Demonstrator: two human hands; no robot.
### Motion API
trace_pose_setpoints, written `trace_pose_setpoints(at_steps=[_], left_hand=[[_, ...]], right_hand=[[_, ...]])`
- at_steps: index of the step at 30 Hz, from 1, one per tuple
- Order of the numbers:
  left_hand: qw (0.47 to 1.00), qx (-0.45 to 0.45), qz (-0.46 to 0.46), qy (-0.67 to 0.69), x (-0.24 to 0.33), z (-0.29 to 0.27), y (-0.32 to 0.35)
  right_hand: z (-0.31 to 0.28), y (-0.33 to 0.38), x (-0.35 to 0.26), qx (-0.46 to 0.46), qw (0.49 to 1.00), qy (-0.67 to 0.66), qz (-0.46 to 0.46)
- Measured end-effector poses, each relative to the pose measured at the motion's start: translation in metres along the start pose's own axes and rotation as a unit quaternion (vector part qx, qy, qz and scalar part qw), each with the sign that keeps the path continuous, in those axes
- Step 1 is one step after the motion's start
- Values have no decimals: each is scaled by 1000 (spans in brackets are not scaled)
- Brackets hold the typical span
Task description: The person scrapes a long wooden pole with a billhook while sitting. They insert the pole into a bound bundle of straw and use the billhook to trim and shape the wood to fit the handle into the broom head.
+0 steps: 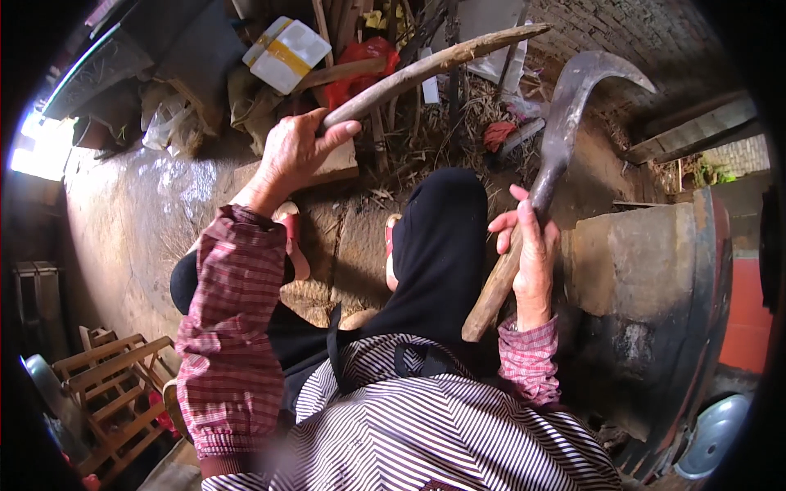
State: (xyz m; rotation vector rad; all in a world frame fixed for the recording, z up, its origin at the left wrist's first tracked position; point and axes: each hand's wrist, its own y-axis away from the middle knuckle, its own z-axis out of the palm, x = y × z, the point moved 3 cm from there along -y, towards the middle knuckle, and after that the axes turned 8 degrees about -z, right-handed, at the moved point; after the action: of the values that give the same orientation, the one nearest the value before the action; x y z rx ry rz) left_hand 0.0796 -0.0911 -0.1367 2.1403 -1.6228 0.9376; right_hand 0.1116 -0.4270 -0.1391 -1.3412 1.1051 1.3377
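My left hand (pixel 296 154) is closed round the near end of a long, slightly bent wooden branch (pixel 442 61), which points away to the right with a splintered far end. In my right hand (pixel 530 250) is a billhook (pixel 561 123), gripped by its wooden handle (pixel 495 295). Its dark metal blade stands up and curves over to the right at the tip. Blade and branch are apart. The palm side of my right hand shows, with the thumb along the handle.
A pile of sticks and dry twigs (pixel 426 147) lies ahead, by a red plastic bag (pixel 360 69) and a white foam box with yellow tape (pixel 286 53). A stove-like block (pixel 639 254) stands at my right. To the left are a slatted wooden rack (pixel 115 376) and bare floor (pixel 123 237).
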Motion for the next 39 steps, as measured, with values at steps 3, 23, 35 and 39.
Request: trace_pose_setpoints(at_steps=[3,23,35,39], left_hand=[[997,-59,-24,42,6,-13,-12],[891,-335,-219,214,54,-22,59],[832,-390,-268,291,55,33,112],[827,-387,-264,312,58,35,111]], right_hand=[[-7,6,4,-1,1000,1,15],[-40,3,7,33,998,53,-25],[-19,55,8,-199,973,56,104],[-22,57,11,-215,966,58,128]])
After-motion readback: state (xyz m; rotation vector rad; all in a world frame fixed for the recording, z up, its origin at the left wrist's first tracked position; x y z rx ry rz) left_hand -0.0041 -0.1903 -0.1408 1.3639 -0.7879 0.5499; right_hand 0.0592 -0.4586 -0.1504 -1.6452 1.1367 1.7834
